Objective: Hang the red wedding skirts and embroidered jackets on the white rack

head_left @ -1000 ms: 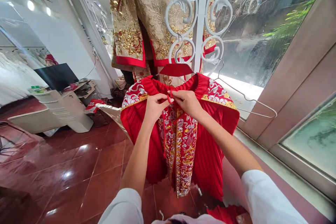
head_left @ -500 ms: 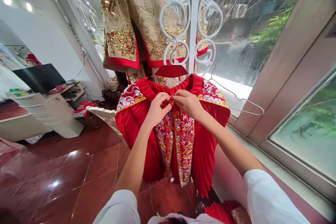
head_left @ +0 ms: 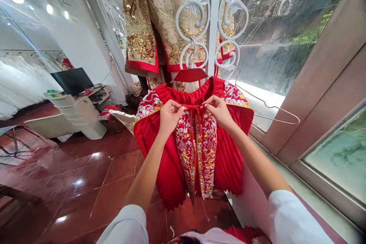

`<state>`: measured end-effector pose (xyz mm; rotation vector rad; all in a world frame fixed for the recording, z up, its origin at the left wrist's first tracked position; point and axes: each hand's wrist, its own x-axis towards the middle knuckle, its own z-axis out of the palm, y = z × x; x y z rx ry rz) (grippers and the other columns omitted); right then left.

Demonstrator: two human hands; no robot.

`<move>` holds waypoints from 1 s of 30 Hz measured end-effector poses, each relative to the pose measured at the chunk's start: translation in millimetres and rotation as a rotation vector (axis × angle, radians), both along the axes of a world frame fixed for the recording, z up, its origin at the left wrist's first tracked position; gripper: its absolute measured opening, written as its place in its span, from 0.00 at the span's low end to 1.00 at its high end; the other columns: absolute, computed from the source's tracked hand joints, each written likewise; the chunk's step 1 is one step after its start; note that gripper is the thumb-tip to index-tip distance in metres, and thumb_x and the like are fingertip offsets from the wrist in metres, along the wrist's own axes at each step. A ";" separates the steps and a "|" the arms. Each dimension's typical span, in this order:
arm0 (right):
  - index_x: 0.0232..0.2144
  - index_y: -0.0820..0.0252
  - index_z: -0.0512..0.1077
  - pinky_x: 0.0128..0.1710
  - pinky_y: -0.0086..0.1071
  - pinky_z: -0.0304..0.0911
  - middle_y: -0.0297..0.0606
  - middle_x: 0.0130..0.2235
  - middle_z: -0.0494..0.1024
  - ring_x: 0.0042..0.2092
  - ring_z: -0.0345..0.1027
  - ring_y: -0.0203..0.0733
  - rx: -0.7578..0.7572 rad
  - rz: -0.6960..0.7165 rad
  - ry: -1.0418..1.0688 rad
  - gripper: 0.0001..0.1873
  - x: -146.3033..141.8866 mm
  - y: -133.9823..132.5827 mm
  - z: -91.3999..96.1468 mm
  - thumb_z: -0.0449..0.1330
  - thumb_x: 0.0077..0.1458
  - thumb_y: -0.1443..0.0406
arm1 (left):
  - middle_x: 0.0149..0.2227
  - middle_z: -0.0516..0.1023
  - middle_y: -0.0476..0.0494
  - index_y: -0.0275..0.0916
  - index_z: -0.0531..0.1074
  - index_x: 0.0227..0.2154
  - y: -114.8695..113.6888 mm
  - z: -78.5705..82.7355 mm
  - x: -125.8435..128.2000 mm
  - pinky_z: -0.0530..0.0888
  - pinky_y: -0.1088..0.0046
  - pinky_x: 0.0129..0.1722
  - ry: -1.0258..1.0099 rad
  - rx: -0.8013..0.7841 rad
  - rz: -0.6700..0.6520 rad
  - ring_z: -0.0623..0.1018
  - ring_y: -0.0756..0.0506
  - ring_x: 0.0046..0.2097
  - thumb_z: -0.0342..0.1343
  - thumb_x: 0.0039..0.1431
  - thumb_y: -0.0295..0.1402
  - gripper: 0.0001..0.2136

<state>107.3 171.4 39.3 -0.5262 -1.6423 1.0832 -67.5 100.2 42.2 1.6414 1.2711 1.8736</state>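
Note:
A red pleated skirt point(head_left: 170, 167) with silver and gold embroidered panels point(head_left: 185, 148) hangs from a red-topped hanger point(head_left: 191, 74). My left hand point(head_left: 170, 117) pinches one side of a thin red drawstring point(head_left: 192, 106) at the skirt's waist. On the other side, my right hand point(head_left: 219, 112) has its fingertips closed on the same drawstring. Between them the cord runs nearly straight, with a small knot or crossing at the middle. Its loose ends dangle down over the embroidered panels. Both hands rest close against the skirt's front.
White scrolled ironwork point(head_left: 210, 19) holds the hanger. Behind it hangs a gold embroidered garment point(head_left: 168, 30) with red hems. A bare wire hanger point(head_left: 268, 108) juts toward the window frame point(head_left: 314, 84) at right. A desk point(head_left: 85, 116) with a monitor point(head_left: 72, 81) stands left.
My hands have moved apart from close together at the waist, and the drawstring now stretches between them. The view has shifted, showing more of the room at left.

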 end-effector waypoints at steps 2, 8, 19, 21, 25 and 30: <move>0.28 0.58 0.60 0.15 0.24 0.51 0.27 0.21 0.66 0.18 0.60 0.30 -0.143 0.098 0.095 0.08 -3.0 -0.9 1.7 0.57 0.46 0.63 | 0.22 0.67 0.54 0.39 0.61 0.30 1.3 5.1 7.0 0.67 0.79 0.22 -0.154 -0.067 -0.183 0.68 0.54 0.22 0.56 0.48 0.35 0.10; 0.31 0.58 0.61 0.16 0.22 0.40 0.20 0.18 0.57 0.16 0.42 0.24 -0.171 0.251 -0.013 0.10 21.6 5.9 10.8 0.59 0.45 0.64 | 0.16 0.61 0.59 0.40 0.61 0.28 5.1 6.8 -0.3 0.54 0.81 0.16 -0.065 -0.082 -0.169 0.58 0.57 0.16 0.60 0.48 0.37 0.12; 0.24 0.61 0.66 0.24 0.27 0.53 0.31 0.24 0.67 0.24 0.57 0.30 0.150 -0.427 -0.092 0.02 3.0 -22.9 8.5 0.57 0.43 0.69 | 0.16 0.60 0.58 0.39 0.61 0.24 8.7 -2.9 -16.7 0.53 0.80 0.17 -0.002 -0.089 -0.243 0.56 0.57 0.16 0.60 0.48 0.35 0.12; 0.28 0.60 0.66 0.21 0.26 0.53 0.29 0.25 0.68 0.22 0.58 0.29 -0.076 -0.265 0.049 0.05 -2.4 -25.3 6.2 0.58 0.44 0.68 | 0.16 0.60 0.58 0.39 0.61 0.24 8.7 -4.7 -18.1 0.54 0.80 0.17 -0.020 -0.082 -0.258 0.56 0.57 0.17 0.60 0.48 0.34 0.12; 0.34 0.59 0.66 0.17 0.23 0.52 0.25 0.22 0.64 0.19 0.57 0.27 -0.379 0.010 0.196 0.13 -2.9 -30.1 5.9 0.61 0.42 0.67 | 0.17 0.61 0.58 0.39 0.61 0.25 8.2 -8.4 -18.0 0.56 0.80 0.18 -0.027 -0.055 -0.249 0.58 0.56 0.17 0.59 0.49 0.34 0.10; 0.34 0.59 0.66 0.14 0.20 0.40 0.19 0.17 0.56 0.16 0.45 0.23 -0.449 0.198 0.265 0.17 2.2 -29.1 6.3 0.65 0.38 0.67 | 0.15 0.59 0.59 0.39 0.60 0.25 7.1 -5.0 -20.6 0.53 0.79 0.19 0.068 -0.007 -0.208 0.56 0.56 0.17 0.57 0.50 0.32 0.09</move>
